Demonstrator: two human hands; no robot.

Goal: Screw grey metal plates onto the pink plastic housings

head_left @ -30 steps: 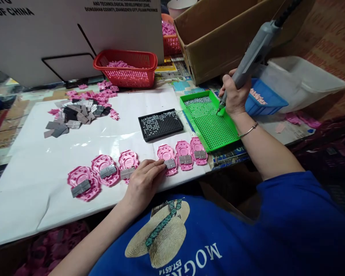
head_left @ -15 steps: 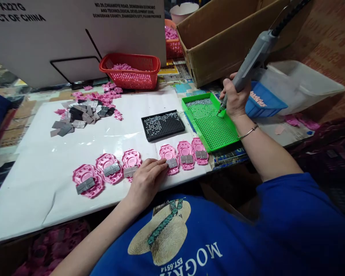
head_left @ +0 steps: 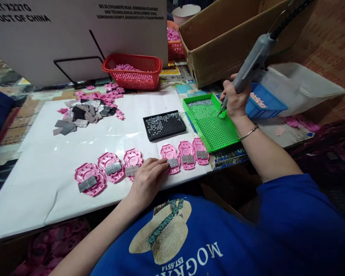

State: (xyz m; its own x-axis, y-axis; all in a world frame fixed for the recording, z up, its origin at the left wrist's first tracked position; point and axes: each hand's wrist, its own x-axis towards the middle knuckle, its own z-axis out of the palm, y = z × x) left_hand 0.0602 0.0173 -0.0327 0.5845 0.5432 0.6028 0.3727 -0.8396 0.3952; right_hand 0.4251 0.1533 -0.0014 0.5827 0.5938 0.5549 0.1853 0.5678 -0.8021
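Gripping electric screwdriver (head_left: 254, 59), right hand (head_left: 235, 97) closed around its grey body; tool tilted, tip pointing down over green screw tray (head_left: 220, 134), contact with screws or tray unclear; left hand (head_left: 148, 180) low over white board (head_left: 66, 147) on worktop (head_left: 186, 78), fingers close together, fingertips at grey plate (head_left: 173, 163) on pink plastic housing (head_left: 169, 152); thumb hidden, can't tell if it pinches or only presses.

Six pink housings in a row along near side of white board, each with a grey plate on its lower part; three left of left hand, nearest one partly hidden by it; touched housing and two more to the right, close side by side.

Black screw tray (head_left: 165, 128) behind the row, left of green tray, screws mostly toward its far and left parts; green tray has screws heaped at far end; pile of grey and black plates (head_left: 82, 115) at far left of board, small pink parts (head_left: 110, 94) beside and behind it; red basket (head_left: 132, 74) with pink parts behind; blue bin (head_left: 264, 103) beyond right hand, next to clear plastic bin (head_left: 307, 82); open cardboard box (head_left: 218, 46) at back.
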